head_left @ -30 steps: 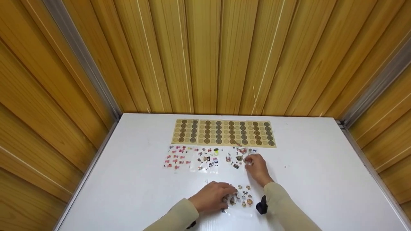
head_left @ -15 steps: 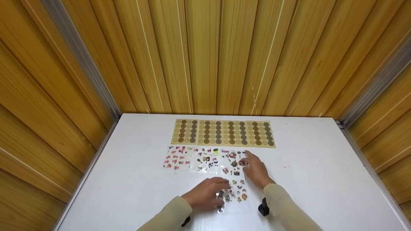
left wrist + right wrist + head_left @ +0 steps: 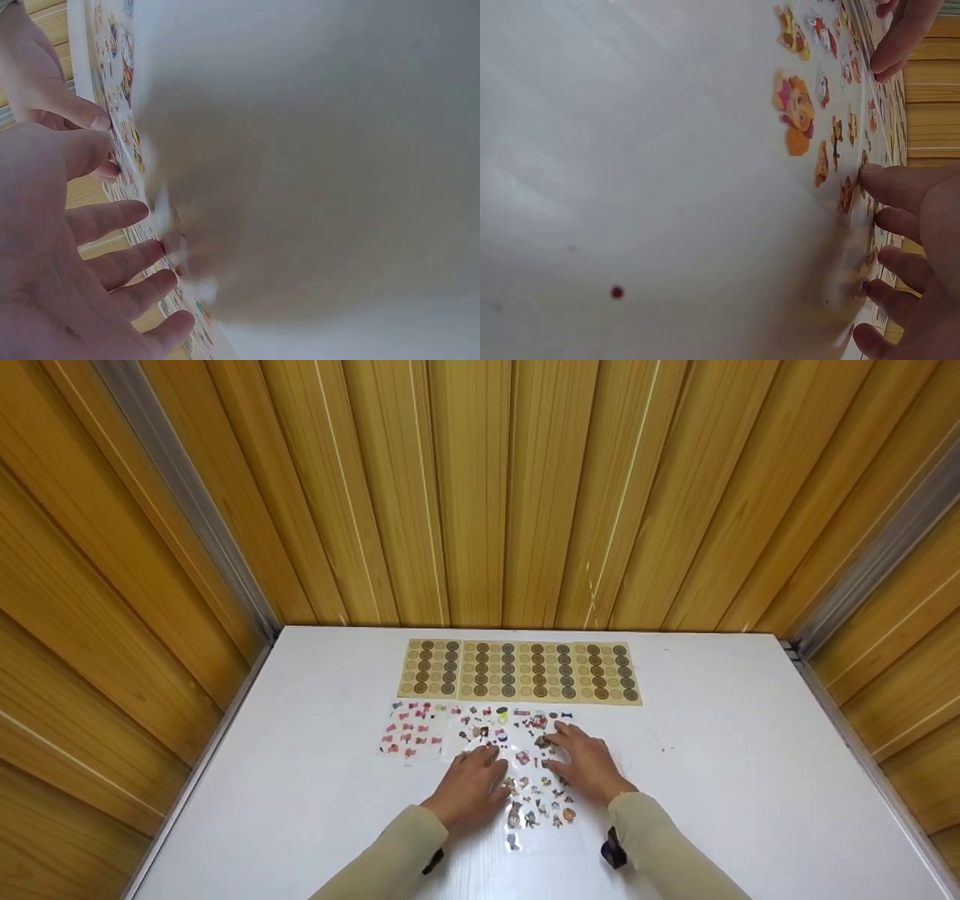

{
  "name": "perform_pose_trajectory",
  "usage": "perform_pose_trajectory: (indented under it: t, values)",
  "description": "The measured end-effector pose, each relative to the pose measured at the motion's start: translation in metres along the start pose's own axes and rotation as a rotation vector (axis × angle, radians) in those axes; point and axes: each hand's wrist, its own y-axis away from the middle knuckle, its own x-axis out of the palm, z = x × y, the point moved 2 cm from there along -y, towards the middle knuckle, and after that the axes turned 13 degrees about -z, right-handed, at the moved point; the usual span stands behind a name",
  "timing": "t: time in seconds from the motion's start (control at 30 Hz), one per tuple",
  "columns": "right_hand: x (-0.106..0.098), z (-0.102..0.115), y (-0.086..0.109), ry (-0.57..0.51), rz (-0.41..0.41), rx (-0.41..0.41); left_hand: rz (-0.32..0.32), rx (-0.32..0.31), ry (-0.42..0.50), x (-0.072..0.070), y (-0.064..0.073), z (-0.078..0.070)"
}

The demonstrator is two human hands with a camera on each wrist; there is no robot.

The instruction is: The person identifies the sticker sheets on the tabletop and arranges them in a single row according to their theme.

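Several clear sticker sheets lie on the white table. My left hand [image 3: 469, 786] rests with spread fingertips at the lower edge of the middle sheet [image 3: 480, 727], its thumb by the nearer sheet [image 3: 541, 810] of small cartoon figures. My right hand [image 3: 591, 761] touches the right-hand sheet [image 3: 531, 720], fingers extended and apart, covering part of it. In the right wrist view an orange-haired cartoon sticker [image 3: 796, 112] shows on the nearer sheet. The left wrist view shows the fingers [image 3: 124, 262] slightly bent against the sheets. Neither hand grips anything.
A row of tan sheets [image 3: 517, 671] with printed round spots lies behind the clear ones. A pink sticker sheet [image 3: 411, 731] lies at the left. Wood-look panels [image 3: 472, 495] stand around the white table [image 3: 712, 720].
My left hand has moved off the nearer sheet, forward and left to the middle sheet. My right hand has shifted slightly left and nearer. The right-hand and nearer sheets have slid left.
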Motion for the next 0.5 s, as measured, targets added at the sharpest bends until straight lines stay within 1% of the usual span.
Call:
perform_pose_trajectory:
  t: [0.17,0.4,0.5]
  values:
    - [0.0005,0.0008,-0.0043,0.032,-0.02,-0.013,-0.007,-0.004,0.021,-0.0006,-0.0007,-0.0011]
    - [0.0015,0.0006,-0.0084,0.044,0.008,0.013,-0.026,0.01,0.008,-0.0005,-0.0015,-0.0012]
    - [0.0017,0.0001,-0.0102,0.055,0.008,0.006,-0.019,0.006,0.007,0.0001,-0.0017,-0.0008]
